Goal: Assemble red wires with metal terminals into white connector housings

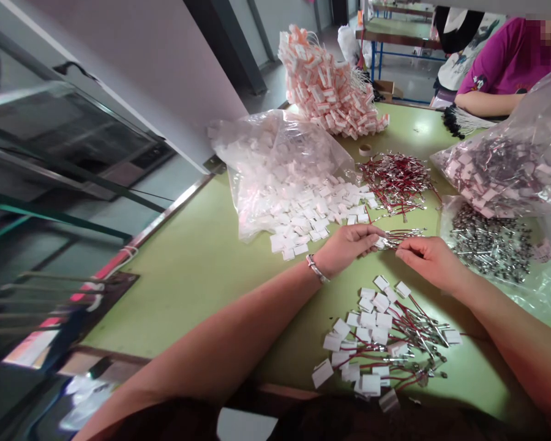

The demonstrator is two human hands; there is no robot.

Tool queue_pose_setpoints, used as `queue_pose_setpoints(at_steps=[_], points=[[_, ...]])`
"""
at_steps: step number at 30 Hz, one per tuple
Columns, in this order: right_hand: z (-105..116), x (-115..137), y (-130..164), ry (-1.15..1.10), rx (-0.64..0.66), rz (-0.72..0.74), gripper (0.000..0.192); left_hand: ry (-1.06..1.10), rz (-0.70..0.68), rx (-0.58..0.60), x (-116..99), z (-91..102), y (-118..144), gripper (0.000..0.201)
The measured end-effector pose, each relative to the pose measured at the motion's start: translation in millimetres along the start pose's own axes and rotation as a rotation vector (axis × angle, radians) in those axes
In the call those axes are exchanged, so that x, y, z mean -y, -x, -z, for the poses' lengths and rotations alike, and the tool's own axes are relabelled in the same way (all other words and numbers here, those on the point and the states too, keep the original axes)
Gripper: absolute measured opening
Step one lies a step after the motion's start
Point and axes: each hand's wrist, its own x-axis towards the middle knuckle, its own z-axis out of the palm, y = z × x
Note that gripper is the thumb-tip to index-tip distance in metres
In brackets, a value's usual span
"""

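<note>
Left hand (351, 246) pinching white connector (381, 243); right hand (428, 260) beside, fingertips together, contents unclear. Red wires (397, 177) far.

A block (382, 243) sits in the left hand (351, 245), the right hand (429, 260) just beside it, both over the table (188, 288). Leads (409, 233) lie just beyond the hands; farther out lie wires (397, 177), a tape roll (364, 149) at their back left. Beyond and left of the left hand, loose blocks (298, 223) spill from a bag (275, 141), a heap (326, 92) behind it. Right of the right hand lie fittings (491, 245), a sack (509, 168) behind them. Wired blocks (368, 320) lie nearer than the hands.
</note>
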Motion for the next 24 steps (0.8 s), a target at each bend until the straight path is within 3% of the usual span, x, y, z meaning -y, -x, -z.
queue_pose_setpoints(at_steps=[4, 8, 13, 19, 24], points=[[1, -1, 1, 0.09, -0.065, 0.081, 0.02, -0.013, -0.004, 0.012, 2, 0.1, 0, 0.023], [0, -3, 2, 0.344, -0.195, 0.16, 0.02, 0.11, 0.046, -0.015, 10, 0.3, -3, 0.025], [-1, -6, 2, 0.52, -0.241, 0.212, 0.023, 0.179, 0.102, -0.006, 9, -1.2, -2, 0.023], [-9, 0, 5, 0.697, -0.215, 0.289, 0.03, 0.151, 0.174, 0.035, -1, -7.1, 1, 0.017], [-17, -5, 6, 0.635, -0.06, 0.269, 0.024, 0.079, 0.182, 0.149, 3, -11.1, 3, 0.015]])
